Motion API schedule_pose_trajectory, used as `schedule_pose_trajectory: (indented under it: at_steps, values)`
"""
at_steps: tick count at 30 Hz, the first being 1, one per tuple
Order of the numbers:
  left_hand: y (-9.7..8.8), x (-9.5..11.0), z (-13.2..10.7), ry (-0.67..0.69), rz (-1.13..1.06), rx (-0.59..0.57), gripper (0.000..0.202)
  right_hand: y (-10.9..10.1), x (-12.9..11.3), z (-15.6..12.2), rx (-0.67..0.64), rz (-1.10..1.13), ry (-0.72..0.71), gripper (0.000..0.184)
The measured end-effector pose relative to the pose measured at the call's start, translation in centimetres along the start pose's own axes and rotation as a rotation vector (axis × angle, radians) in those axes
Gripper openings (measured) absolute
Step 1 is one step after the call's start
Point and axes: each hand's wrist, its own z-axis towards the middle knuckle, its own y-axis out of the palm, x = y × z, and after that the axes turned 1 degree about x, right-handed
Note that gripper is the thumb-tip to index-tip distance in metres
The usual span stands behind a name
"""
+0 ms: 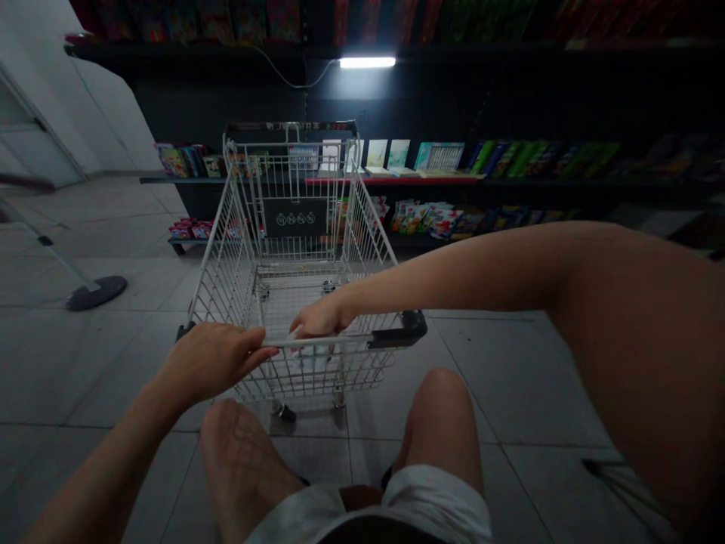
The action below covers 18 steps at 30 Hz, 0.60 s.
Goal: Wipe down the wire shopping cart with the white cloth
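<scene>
A grey wire shopping cart (351, 339) stands right before my knees, its near end bar crossing below my hands. My left hand (218, 351) is wrapped over the left part of that bar, thumb underneath. Over the bar reaches my right arm, and my right hand (320, 316) is down inside the basket close to the near wall. Its fingers are closed on a crumpled white cloth (311, 353), seen partly through the wires; whether it is cloth or paper is hard to tell. Dark plastic corner pieces (399, 330) cap the bar.
Dark shelving (532, 181) with books and colourful packets runs behind the cart, under a lit tube lamp (367, 63). A stand with a round base (97, 292) is on the tiled floor at left. Thin dark legs (617, 483) show at lower right.
</scene>
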Motion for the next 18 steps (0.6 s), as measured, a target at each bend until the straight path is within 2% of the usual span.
schedule_pose_trajectory:
  at_steps: [3, 4, 5, 6, 7, 9, 10, 11, 12, 15, 18]
  values:
    - [0.1, -0.3, -0.3, 0.013, -0.011, 0.013, 0.055, -0.7, 0.0, -1.1, -0.066, -0.059, 0.087, 0.008]
    - [0.1, -0.3, -0.4, 0.008, -0.015, 0.016, 0.056, -0.6, 0.5, -1.1, -0.067, -0.073, 0.133, 0.007]
    - [0.2, -0.4, -0.4, -0.003, -0.015, 0.016, 0.058, -0.3, 1.1, -1.0, -0.009, -0.063, 0.176, 0.006]
    - [0.3, -0.4, -0.4, -0.019, -0.013, 0.015, 0.059, 0.0, 1.8, -0.7, 0.121, -0.022, 0.196, 0.008]
    - [0.4, -0.4, -0.3, -0.033, -0.013, 0.012, 0.06, 0.4, 2.6, -0.3, 0.313, 0.044, 0.182, 0.014]
    - [0.5, -0.5, -0.4, -0.055, -0.017, 0.0, 0.061, 0.5, 4.1, 0.5, 0.79, 0.186, 0.066, 0.023]
    - [0.6, -0.5, -0.4, -0.06, -0.022, -0.008, 0.061, 0.2, 4.6, 0.8, 0.99, 0.225, -0.018, 0.025]
    - [0.7, -0.5, -0.5, -0.062, -0.028, -0.017, 0.061, -0.3, 5.1, 0.9, 1.109, 0.224, -0.098, 0.027]
    - [0.7, -0.6, -0.6, -0.063, -0.034, -0.027, 0.061, -1.1, 5.4, 1.0, 1.156, 0.194, -0.158, 0.029]
    - [0.6, -0.6, -0.9, -0.059, -0.043, -0.052, 0.061, -3.3, 6.4, 1.1, 1.132, 0.069, -0.198, 0.029]
    - [0.5, -0.5, -0.9, -0.061, -0.041, -0.061, 0.061, -2.9, 7.4, 2.0, 1.134, 0.005, -0.185, 0.026]
